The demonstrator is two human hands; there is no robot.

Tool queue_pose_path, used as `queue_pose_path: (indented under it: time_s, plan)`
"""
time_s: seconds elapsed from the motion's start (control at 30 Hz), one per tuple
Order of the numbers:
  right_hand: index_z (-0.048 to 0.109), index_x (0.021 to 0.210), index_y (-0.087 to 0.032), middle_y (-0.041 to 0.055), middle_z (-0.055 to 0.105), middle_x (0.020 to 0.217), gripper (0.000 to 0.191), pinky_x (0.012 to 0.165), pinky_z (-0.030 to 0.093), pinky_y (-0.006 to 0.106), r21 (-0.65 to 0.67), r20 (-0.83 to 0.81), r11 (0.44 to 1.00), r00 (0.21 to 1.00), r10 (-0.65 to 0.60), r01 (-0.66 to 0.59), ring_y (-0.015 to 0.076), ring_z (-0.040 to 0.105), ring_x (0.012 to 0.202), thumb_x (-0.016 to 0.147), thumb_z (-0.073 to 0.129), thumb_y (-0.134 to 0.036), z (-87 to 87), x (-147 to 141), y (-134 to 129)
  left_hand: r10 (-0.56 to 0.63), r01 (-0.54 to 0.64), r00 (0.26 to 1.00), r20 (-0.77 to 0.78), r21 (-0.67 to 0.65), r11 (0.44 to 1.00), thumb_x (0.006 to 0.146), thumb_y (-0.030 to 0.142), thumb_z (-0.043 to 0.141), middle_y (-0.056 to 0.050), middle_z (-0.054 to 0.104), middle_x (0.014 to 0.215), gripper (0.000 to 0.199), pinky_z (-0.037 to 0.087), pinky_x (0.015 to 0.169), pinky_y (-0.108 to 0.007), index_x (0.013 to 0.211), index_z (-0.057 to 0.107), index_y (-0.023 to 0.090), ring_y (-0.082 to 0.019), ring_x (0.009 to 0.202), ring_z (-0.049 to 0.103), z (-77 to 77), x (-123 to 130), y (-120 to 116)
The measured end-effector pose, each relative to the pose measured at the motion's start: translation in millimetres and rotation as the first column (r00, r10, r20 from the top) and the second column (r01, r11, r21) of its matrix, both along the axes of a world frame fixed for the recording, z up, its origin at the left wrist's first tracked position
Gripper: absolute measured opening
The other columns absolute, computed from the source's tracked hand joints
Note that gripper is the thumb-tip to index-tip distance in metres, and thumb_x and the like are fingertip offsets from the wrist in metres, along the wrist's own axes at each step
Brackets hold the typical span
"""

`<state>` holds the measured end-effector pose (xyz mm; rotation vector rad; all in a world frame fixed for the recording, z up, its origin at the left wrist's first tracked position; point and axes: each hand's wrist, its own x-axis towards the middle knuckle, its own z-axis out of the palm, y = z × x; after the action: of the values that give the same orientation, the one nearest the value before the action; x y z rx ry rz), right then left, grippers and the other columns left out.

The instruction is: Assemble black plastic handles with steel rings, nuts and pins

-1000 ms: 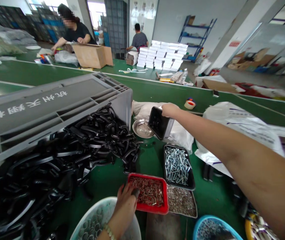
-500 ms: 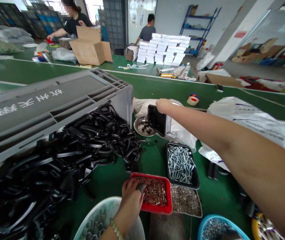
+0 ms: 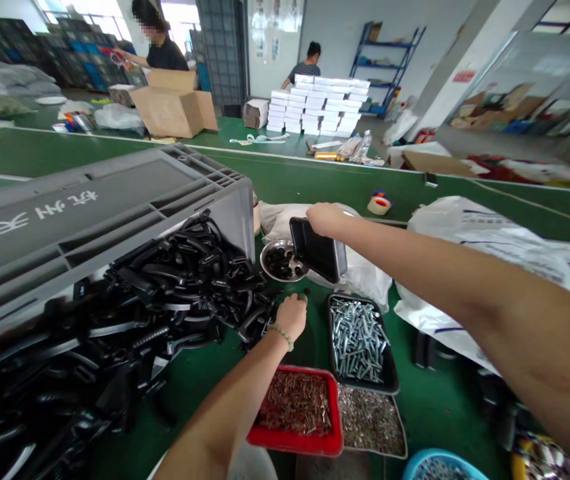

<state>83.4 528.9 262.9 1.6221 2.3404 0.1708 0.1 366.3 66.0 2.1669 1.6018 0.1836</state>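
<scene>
From my remote feed, the two hands are well apart. My right hand (image 3: pixel 325 220) reaches far forward and grips the rim of a small black plastic tray (image 3: pixel 317 250), holding it tilted over a steel bowl (image 3: pixel 266 261) that has a heap of small black parts in it. The tray's lower edge is just beside the bowl, not resting in it. My left hand (image 3: pixel 291 319), with a beaded bracelet (image 3: pixel 279 337) at the wrist, is curled on the green workbench (image 3: pixel 439 380) right beside the spill of black curved handles (image 3: pixel 179 283); I cannot tell whether it holds anything. Those handles pour from a grey plastic crate (image 3: pixel 89 207) lying on its side, with white characters on its base. Below the left forearm sit a red tray of copper-coloured pins (image 3: pixel 292 445) and a tray of small silver parts (image 3: pixel 369 420). Beside them is a black tray of zinc-coloured screws (image 3: pixel 357 340). A blue basket (image 3: pixel 439 470) shows at the lower edge. White plastic bags (image 3: pixel 485 267) lie to the right, and a roll of tape (image 3: pixel 379 205) stands on the bench beyond the right hand.
</scene>
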Motion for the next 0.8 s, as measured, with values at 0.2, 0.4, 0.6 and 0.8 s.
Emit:
queue_pose_path:
  time_s: [0.2,0.4,0.6,0.8]
  plan:
    - [0.070,0.098,-0.007,0.0242,0.067,0.103,0.027,0.081,0.049,0.034,0.005,-0.042,1.000,0.999,-0.004,0.004,0.0306,0.064,0.098,0.076,0.055,-0.010,-3.4,17,-5,-0.011,0.010,0.999,0.031,0.014,1.000,0.085,0.021,0.048,-0.013,0.058,0.103,0.020,0.045,0.087,-0.035,0.099,0.060,0.013,-0.024,0.099,0.056,-3.2,13,2]
    - [0.066,0.098,-0.008,0.0212,0.067,0.101,0.026,0.077,0.046,0.033,0.040,-0.080,0.998,0.996,-0.046,0.049,0.0294,0.063,0.095,0.075,0.057,-0.015,5.1,67,-13,0.031,-0.037,0.988,0.151,0.034,0.999,0.085,0.020,0.047,-0.013,0.060,0.104,0.025,0.047,0.085,-0.033,0.105,0.059,0.013,-0.023,0.096,0.058,-3.2,15,12]
    - [0.059,0.074,-0.016,0.0052,0.063,0.070,0.013,0.058,0.042,0.026,-0.180,-0.435,0.914,0.805,-0.404,0.363,0.0198,0.060,0.071,0.070,0.056,-0.028,-25.3,192,-95,0.118,-0.140,0.937,0.329,0.043,0.989,0.089,0.017,0.039,-0.015,0.063,0.105,0.026,0.044,0.089,-0.029,0.105,0.057,0.011,-0.020,0.100,0.060,5.0,14,55]
    - [0.056,0.077,-0.020,-0.0014,0.055,0.057,0.025,0.042,0.036,0.021,-0.766,-0.529,0.495,0.035,-0.848,0.410,0.0128,0.052,0.049,0.068,0.060,-0.042,-94.5,265,-248,0.141,-0.167,0.904,0.405,0.028,0.986,0.084,0.036,0.053,-0.018,0.061,0.108,0.043,0.044,0.089,-0.032,0.116,0.049,0.008,-0.025,0.104,0.058,23.8,69,108]
